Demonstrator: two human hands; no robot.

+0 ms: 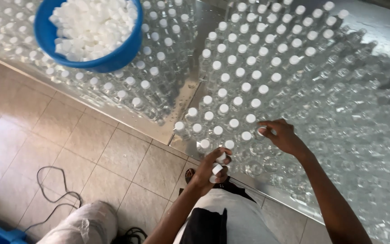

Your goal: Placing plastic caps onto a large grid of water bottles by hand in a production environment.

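Clear plastic bottles (249, 81) pack the shiny metal table (190, 86), centre to right of frame; those in the centre carry white caps, those at right stand open. Blue bowl (91, 54) heaped with white caps (91, 22) sits on capped bottles, upper left. Left hand (213, 169), lower centre, fingers closed around several loose caps. Right hand (283, 135) pinches one cap (262, 131) onto a bottle just right of centre. Beige tiled floor (46, 131) lower left, black cable (50, 190) lying on it.

1 head camera looks steeply down, close over the table (190, 90).
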